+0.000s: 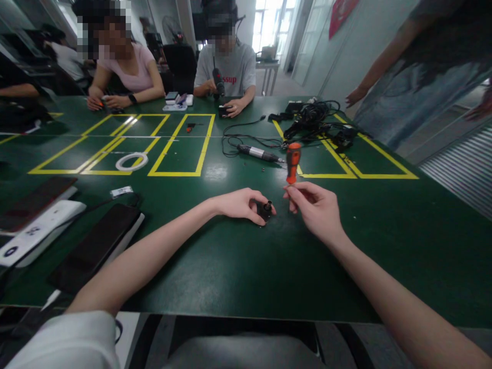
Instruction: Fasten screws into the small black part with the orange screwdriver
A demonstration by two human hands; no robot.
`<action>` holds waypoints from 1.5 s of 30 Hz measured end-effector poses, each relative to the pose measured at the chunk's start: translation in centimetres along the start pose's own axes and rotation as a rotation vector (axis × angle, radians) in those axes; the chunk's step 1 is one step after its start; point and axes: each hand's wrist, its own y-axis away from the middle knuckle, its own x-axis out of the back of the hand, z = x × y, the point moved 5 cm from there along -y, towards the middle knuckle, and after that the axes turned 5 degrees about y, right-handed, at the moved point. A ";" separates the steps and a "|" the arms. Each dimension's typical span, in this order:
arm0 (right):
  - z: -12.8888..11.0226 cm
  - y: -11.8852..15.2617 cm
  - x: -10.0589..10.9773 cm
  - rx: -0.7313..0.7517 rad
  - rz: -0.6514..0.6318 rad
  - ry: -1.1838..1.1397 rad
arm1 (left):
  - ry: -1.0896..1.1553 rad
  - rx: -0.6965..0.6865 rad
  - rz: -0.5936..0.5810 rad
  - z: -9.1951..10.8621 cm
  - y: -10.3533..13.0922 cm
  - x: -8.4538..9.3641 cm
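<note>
On the green table (215,256), my left hand (246,205) is closed around a small black part (266,211) with a short cylinder pointing up. My right hand (315,205) is to the right of it, thumb and fingers pinched at the lower end of a screwdriver (293,161). The orange and black handle stands upright above the fingertips; its shaft is mostly hidden by them. The screwdriver and the black part are apart. Behind the hands lies a black and silver pen-shaped tool (259,153) with a cable.
Tangled black cables (313,120) lie at the back right, a white ring (131,161) at the left. A white power strip (42,230) and a dark phone-like slab (98,246) are at the near left. Two people work across the table; another stands at the right.
</note>
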 end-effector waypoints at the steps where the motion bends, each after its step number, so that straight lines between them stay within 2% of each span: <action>1: 0.5 -0.3 0.1 0.002 -0.018 0.101 | -0.017 -0.009 0.010 0.1 0.0 0.1; 7: 2.9 -1.3 0.4 0.110 -0.163 0.778 | -0.091 0.008 -0.022 -0.1 0.0 -0.1; 10: 3.1 -1.4 0.7 0.131 -0.164 0.912 | -0.124 -0.017 0.014 0.1 0.0 0.1; 12: 2.7 -1.3 0.7 0.150 -0.142 0.844 | -0.116 -0.033 0.056 0.3 0.0 0.4; 15: 1.9 -1.1 0.2 0.096 -0.155 0.494 | -0.044 -0.048 0.143 0.8 0.0 0.9; 18: 1.9 -0.4 -1.4 -0.141 -0.295 -0.030 | 0.034 -0.141 0.274 1.8 0.3 1.5; 20: 1.8 0.3 -2.5 -0.298 -0.371 -0.337 | 0.004 -0.230 0.348 2.7 0.5 1.6; 23: 1.8 0.8 -3.3 -0.406 -0.375 -0.528 | -0.125 -0.352 0.418 3.6 1.0 1.3; 26: 2.2 0.7 -3.0 -0.382 -0.312 -0.442 | -0.267 -0.402 0.432 3.7 1.1 0.6; 29: 2.0 0.4 -2.5 -0.251 -0.255 -0.211 | -0.392 -0.399 0.419 3.1 0.9 -0.4; 32: 1.2 0.4 -2.3 -0.109 -0.243 0.006 | -0.499 -0.413 0.472 2.5 0.7 -1.4; 36: 0.2 0.7 -2.0 0.013 -0.232 0.244 | -0.466 -0.376 0.469 1.5 0.4 -1.5; 38: 0.1 0.6 -1.8 0.038 -0.203 0.276 | -0.359 -0.364 0.419 1.2 0.2 -0.9; 41: 0.2 0.4 -1.4 0.031 -0.149 0.261 | -0.255 -0.302 0.278 0.8 0.0 0.0; 45: 0.1 0.2 -0.7 0.044 -0.067 0.243 | -0.311 -0.206 0.181 0.6 0.1 0.9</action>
